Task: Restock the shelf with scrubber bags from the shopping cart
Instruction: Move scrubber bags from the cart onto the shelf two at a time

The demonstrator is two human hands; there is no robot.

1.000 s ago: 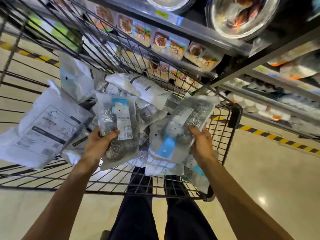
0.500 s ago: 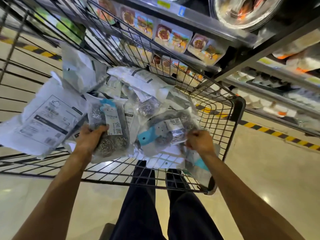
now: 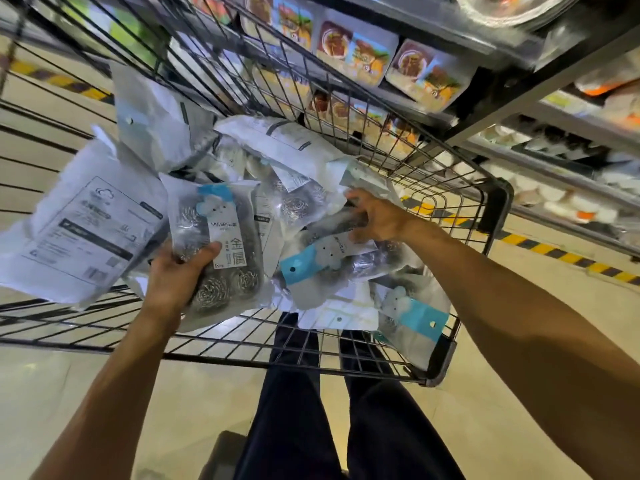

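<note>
A black wire shopping cart (image 3: 498, 216) in front of me holds several clear bags of steel scrubbers with blue-and-white labels. My left hand (image 3: 176, 275) grips one scrubber bag (image 3: 221, 230) by its lower edge and holds it upright above the cart's near left part. My right hand (image 3: 377, 216) is spread with straight fingers over the pile; its thumb touches a scrubber bag with a blue tag (image 3: 325, 261) that lies flat. More scrubber bags lie in the middle (image 3: 294, 202) and in the near right corner (image 3: 412, 317).
Large white flat packages (image 3: 86, 223) (image 3: 156, 116) (image 3: 277, 140) fill the cart's left and far side. Store shelves (image 3: 460, 32) with food packs and other goods stand past the cart and to the right. A yellow-black floor stripe (image 3: 561, 254) runs along them. My legs (image 3: 329, 410) show below the cart.
My right hand has laid its scrubber bag flat in the cart, let go of it and spread out farther in. My left hand still holds its bag.
</note>
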